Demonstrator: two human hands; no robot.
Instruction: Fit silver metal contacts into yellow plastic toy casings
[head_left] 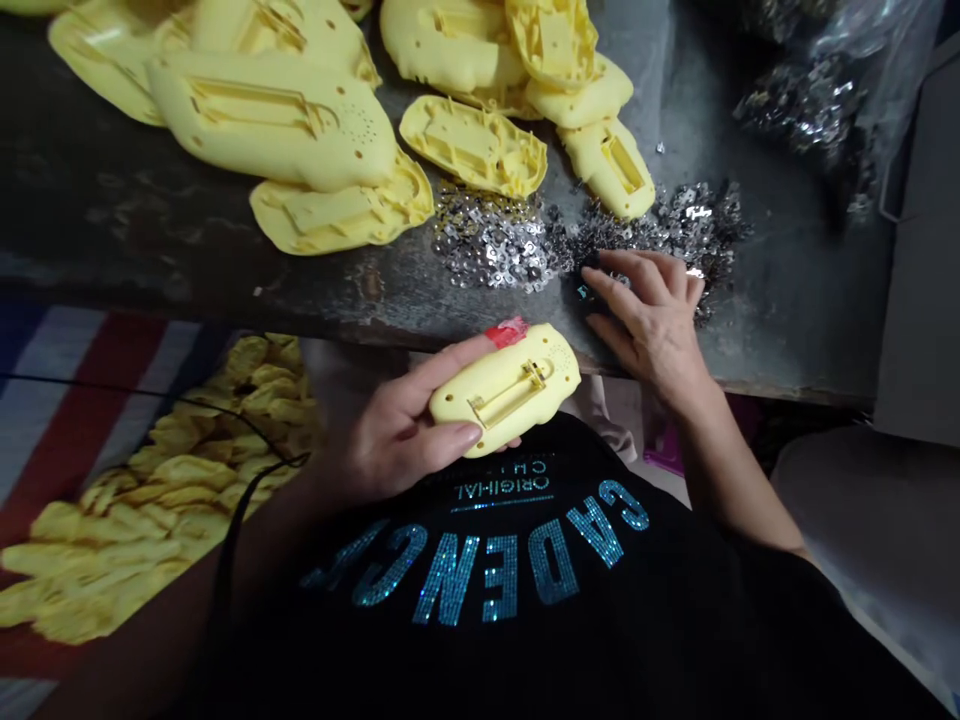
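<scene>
My left hand (pixel 405 425) is closed around a yellow plastic shell (pixel 517 390), held just off the table's front edge. The shell's battery compartment faces up, with small metal pieces at both ends, and a cluster of speaker holes lies at its right end. Red tape or wrapping covers a fingertip of this hand. My right hand (pixel 652 310) reaches over the table, fingers bent and thumb apart from the index finger, at the front of a pile of small shiny metal contact plates (pixel 502 245). Whether its fingertips touch any plate is hard to make out.
Several more yellow shells (pixel 270 120) are heaped at the back and left of the dark table (pixel 112 220). A clear plastic bag (pixel 825 90) of metal pieces lies at the back right. Below left, many yellow parts (pixel 187 490) rest on striped cloth; a black cord crosses there.
</scene>
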